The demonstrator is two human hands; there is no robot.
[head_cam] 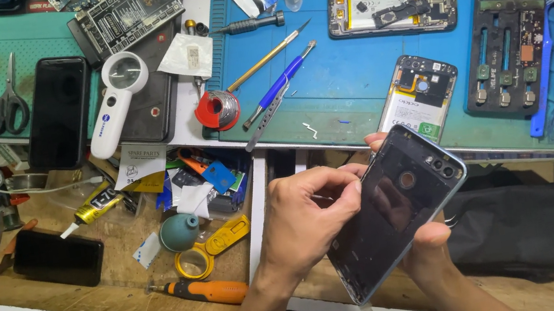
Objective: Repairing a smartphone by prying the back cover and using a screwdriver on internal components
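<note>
My right hand (427,254) holds a dark glossy phone back cover (391,211) from below, tilted, with its camera holes toward the upper right. My left hand (305,221) rests on the cover's left edge, thumb and fingertips pinched against its upper rim near the top. An opened phone (418,94) with a white battery lies on the blue work mat (347,86) just beyond the cover. A second opened phone (392,5) lies farther back on the mat.
Precision screwdriver (250,25), blue-handled tools (279,83), solder spool (219,108) and a board-holder jig (508,48) sit on the mat. Magnifier (116,99), black phone (60,111) and scissors (6,104) lie left. An open drawer holds an orange screwdriver (202,289), glue tube (96,206) and clutter.
</note>
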